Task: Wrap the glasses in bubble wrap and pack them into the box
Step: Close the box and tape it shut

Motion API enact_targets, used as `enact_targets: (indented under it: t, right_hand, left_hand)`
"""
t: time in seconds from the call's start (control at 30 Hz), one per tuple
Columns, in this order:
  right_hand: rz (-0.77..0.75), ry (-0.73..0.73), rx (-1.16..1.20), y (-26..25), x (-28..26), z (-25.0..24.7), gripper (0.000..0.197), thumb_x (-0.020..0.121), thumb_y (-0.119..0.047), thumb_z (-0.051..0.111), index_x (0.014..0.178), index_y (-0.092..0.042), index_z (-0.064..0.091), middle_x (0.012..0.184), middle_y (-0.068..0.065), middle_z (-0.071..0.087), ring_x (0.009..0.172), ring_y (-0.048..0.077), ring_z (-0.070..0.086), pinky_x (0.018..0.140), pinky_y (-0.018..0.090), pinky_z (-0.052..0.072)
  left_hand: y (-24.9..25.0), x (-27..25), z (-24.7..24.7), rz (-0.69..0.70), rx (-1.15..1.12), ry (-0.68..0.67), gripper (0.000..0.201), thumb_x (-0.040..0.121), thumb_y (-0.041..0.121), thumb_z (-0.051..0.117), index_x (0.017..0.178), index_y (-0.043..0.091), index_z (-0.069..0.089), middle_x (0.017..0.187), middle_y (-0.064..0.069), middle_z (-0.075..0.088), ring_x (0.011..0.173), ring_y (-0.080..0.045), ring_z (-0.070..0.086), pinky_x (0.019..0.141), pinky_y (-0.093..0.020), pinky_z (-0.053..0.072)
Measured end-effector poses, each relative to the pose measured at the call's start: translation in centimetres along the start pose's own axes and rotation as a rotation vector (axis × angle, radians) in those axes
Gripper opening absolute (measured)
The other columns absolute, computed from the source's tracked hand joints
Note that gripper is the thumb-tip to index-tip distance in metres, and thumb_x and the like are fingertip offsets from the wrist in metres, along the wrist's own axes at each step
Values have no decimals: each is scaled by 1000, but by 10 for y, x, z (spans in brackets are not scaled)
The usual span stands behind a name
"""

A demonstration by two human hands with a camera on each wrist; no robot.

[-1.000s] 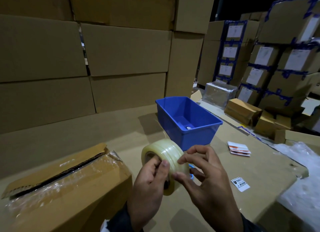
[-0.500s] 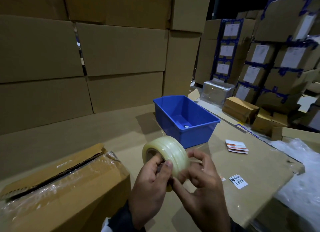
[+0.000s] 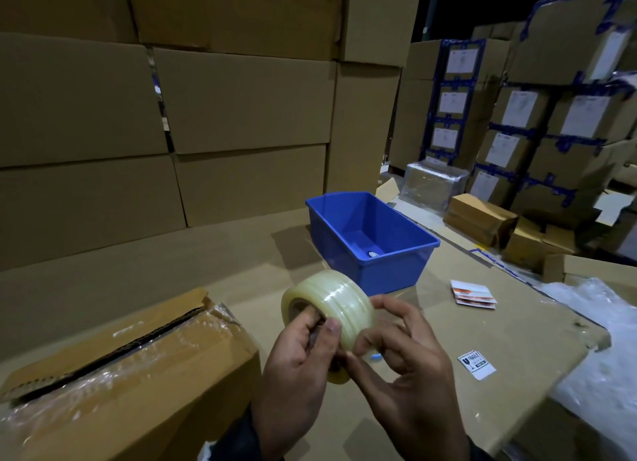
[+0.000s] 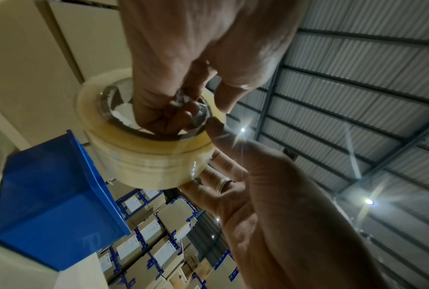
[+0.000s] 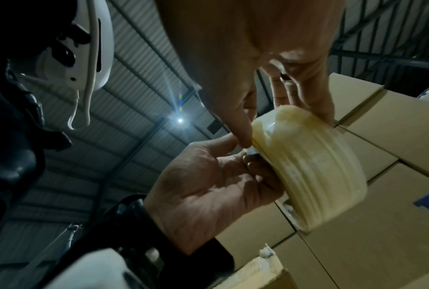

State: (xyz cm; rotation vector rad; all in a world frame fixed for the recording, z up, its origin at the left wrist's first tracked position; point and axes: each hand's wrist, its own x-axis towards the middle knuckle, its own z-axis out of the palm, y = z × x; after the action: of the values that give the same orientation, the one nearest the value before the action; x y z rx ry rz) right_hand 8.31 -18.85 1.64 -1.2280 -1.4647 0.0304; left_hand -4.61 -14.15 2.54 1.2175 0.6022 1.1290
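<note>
Amid stacked warehouse cartons, over a cardboard-covered table (image 3: 179, 264): tape roll (image 3: 331, 309) gripped through its core by left hand (image 3: 296, 364), right hand (image 3: 400, 364) pinching its rim; box (image 3: 131, 384) near left, its top seam open.

A wall of stacked plain brown cartons (image 3: 241, 98) fills the head view from 9 to 12 o'clock, directly behind the cardboard-covered table (image 3: 213, 260). From 1 to 3 o'clock stand further stacks of cartons bound in blue tape with white labels (image 3: 517, 143), with loose flattened cartons (image 3: 479, 215) on the floor at their base. Overhead is a corrugated metal roof on dark steel purlins (image 4: 357, 82), lit by small bright ceiling lamps (image 4: 368, 201); the premises are otherwise dim.
</note>
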Motion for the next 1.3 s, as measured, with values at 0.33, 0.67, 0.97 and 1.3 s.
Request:
enact_targets:
  t: [0.33,0.67,0.97,1.3]
  right_hand:
    - [41,-7,46,9,1,-3,38,69,-41,77,105,-33,72,117,-5,58,102,12,63,63,36,57]
    - [158,74,-95,29,-6,-33,38,63,-14,89,95,-27,74,112,-9,60,106,-1,57,72,39,57]
    - [191,142,-101,37,-18,-60,31,61,-20,86,88,-29,73,110,-11,61,105,10,60,64,31,52]
    - [185,199,-140,43,-27,-78,30,59,-21,81,85,-29,72,110,-11,62,105,8,61,64,32,54]
  left_hand:
    - [-11,0,-4,-110,67,18,30,92,42,56,110,23,70,104,-8,74,104,-26,68,93,-43,53]
    - [-19,1,-13,-107,262,13,37,79,11,75,115,22,69,107,0,74,94,-15,73,77,-22,57]
    - [-36,7,1,-76,499,73,30,67,29,87,58,12,65,46,-1,57,43,-14,55,47,-22,42]
    - [-77,41,26,46,768,71,33,70,12,81,72,38,62,78,16,65,70,-3,62,64,-11,44]
